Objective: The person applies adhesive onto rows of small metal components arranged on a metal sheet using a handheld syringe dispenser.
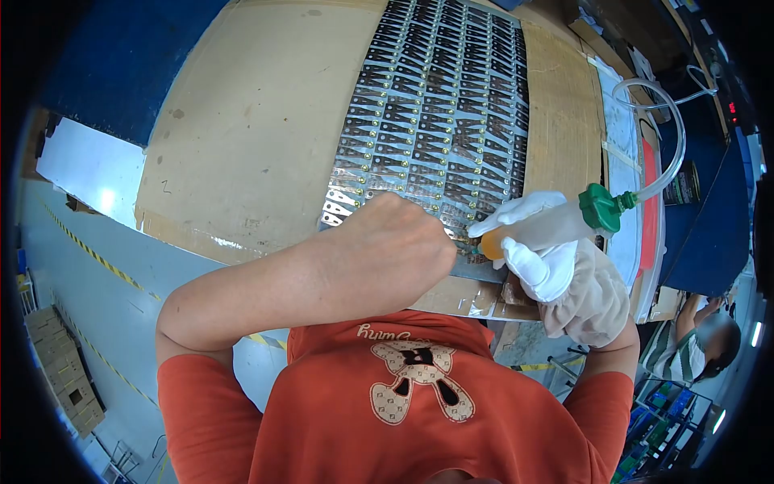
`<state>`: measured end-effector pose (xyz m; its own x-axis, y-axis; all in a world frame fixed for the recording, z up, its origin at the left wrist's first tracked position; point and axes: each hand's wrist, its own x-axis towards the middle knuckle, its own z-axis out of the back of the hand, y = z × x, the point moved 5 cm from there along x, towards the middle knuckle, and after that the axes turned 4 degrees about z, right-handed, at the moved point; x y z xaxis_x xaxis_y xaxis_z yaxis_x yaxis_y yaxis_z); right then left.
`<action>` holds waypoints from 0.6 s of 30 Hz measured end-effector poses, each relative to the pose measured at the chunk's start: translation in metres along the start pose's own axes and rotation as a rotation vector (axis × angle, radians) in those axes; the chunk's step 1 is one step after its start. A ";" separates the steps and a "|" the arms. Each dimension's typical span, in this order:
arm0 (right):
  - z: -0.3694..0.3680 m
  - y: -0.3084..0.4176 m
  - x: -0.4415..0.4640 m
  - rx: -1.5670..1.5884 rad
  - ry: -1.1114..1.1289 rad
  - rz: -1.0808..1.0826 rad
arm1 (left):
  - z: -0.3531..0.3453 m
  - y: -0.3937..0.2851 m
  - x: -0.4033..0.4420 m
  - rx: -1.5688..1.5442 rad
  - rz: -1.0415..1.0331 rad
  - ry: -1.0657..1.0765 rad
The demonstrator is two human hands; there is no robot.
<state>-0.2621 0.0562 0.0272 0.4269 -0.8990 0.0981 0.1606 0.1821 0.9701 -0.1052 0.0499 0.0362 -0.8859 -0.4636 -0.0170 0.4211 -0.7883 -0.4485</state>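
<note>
My left hand (407, 246) is bare and curled over the near edge of a sheet (348, 175) that bears many rows of small dark metal pieces with brass-coloured dots. Its back faces up; the fingers are bent under, and what they hold is hidden. To its right, my right hand (536, 254), in a white glove, is closed around a translucent dispensing syringe (556, 227). The syringe lies tilted, its orange end (491, 244) pointing left, close to my left hand. A green cap (601, 208) at its other end joins a clear hose.
Cardboard (250, 121) lies left of the sheet, with another strip (563, 121) on its right. The clear hose (676, 145) loops at the upper right. A red strip (649, 202) lies near the right edge. Another person (685, 347) is at the far right.
</note>
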 end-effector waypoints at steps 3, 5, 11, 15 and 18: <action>0.001 -0.004 0.001 -0.071 -0.004 -0.027 | -0.002 0.001 0.000 0.007 -0.006 -0.021; 0.003 -0.008 0.000 -0.056 -0.009 -0.016 | -0.003 0.001 0.000 0.007 -0.013 -0.035; 0.000 0.006 0.002 -0.074 0.042 -0.040 | -0.005 0.002 0.000 0.028 -0.008 -0.055; 0.001 0.003 0.003 -0.208 0.017 0.057 | -0.003 0.000 0.000 0.018 -0.016 -0.035; 0.004 -0.006 -0.001 -0.121 -0.040 -0.008 | -0.003 0.000 0.000 0.023 -0.017 -0.053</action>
<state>-0.2665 0.0542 0.0219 0.3893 -0.9155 0.1016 0.2710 0.2192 0.9373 -0.1057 0.0507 0.0335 -0.8819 -0.4700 0.0380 0.4106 -0.8052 -0.4279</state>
